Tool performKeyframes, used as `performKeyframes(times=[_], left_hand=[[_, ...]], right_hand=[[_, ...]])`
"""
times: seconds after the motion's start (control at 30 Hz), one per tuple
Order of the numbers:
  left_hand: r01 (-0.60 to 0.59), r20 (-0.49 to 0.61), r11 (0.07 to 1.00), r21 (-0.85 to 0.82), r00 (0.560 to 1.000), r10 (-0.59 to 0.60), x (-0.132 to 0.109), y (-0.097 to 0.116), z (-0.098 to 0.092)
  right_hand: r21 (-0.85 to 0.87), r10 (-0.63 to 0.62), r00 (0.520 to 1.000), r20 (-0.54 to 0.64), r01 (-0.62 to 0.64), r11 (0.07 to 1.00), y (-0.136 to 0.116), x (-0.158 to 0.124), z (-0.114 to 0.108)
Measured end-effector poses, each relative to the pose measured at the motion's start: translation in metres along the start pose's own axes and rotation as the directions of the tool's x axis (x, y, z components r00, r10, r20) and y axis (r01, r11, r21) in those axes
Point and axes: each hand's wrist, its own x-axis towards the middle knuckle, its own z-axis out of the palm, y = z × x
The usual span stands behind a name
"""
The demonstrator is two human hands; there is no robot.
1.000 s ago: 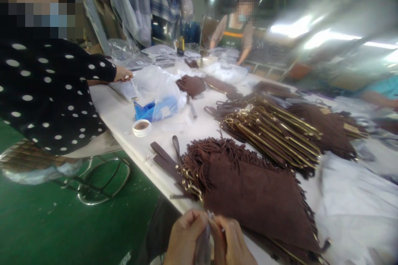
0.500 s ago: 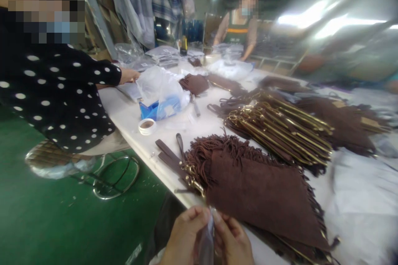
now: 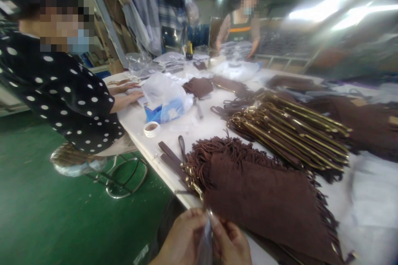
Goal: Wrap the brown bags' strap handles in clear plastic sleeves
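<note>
At the table's near edge, my left hand (image 3: 185,232) and my right hand (image 3: 230,241) pinch a narrow piece of clear plastic (image 3: 205,243) between thumbs and fingers. Its lower end runs out of view, and I cannot tell whether it is a bag. Just beyond my fingertips lies a stack of dark brown suede fringed bags (image 3: 264,203). Gold clasps (image 3: 193,183) and brown straps (image 3: 172,159) stick out on its left side. My hands are close to the stack's near left corner.
Farther right is a pile of brown bags with gold zips (image 3: 289,132). A white tape roll (image 3: 151,129) and a blue box (image 3: 164,111) under clear plastic sit left. White sheeting (image 3: 374,190) lies right. One co-worker (image 3: 62,91) sits left; another (image 3: 239,29) stands behind the table.
The view has shifted slightly. The seated co-worker has leaned, and both their hands now show on the table. My hands keep their pinch on the plastic, almost unmoved.
</note>
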Motion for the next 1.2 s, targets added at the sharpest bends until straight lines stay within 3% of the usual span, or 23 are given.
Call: performKeyframes(times=[0.1,0.27,0.47,0.7,0.93,1.07,1.2], left_hand=[[-0.068,-0.047,0.997,0.046,0.996,0.07,0.002,-0.005,-0.004],[-0.162,-0.021,0.973,0.166,0.986,0.168,0.004,-0.01,-0.007],[-0.123,-0.001,0.936,0.329,0.991,0.131,0.006,-0.001,-0.005],[-0.175,0.098,0.907,0.383,0.984,0.149,0.012,-0.001,-0.016],[-0.287,0.158,0.876,0.388,0.957,0.244,0.008,-0.003,-0.018],[-0.361,0.191,0.808,0.466,0.933,0.306,0.01,-0.006,-0.019],[-0.458,0.221,0.634,0.623,0.881,0.418,0.009,-0.006,-0.02]], right_hand=[[-0.043,-0.014,1.0,-0.015,0.013,0.999,-0.005,-0.003,0.002],[-0.073,-0.1,0.99,-0.097,0.093,0.993,-0.009,-0.006,0.005],[0.025,-0.093,0.994,-0.065,0.094,0.995,-0.001,-0.001,0.002],[-0.097,-0.075,0.997,-0.02,0.073,0.993,0.001,0.0,-0.002],[-0.172,-0.117,0.987,-0.107,0.098,0.98,0.001,0.001,-0.001],[-0.228,-0.166,0.969,-0.183,0.122,0.966,-0.003,-0.006,0.005],[-0.301,-0.206,0.956,-0.211,0.137,0.944,-0.006,-0.015,0.011]])
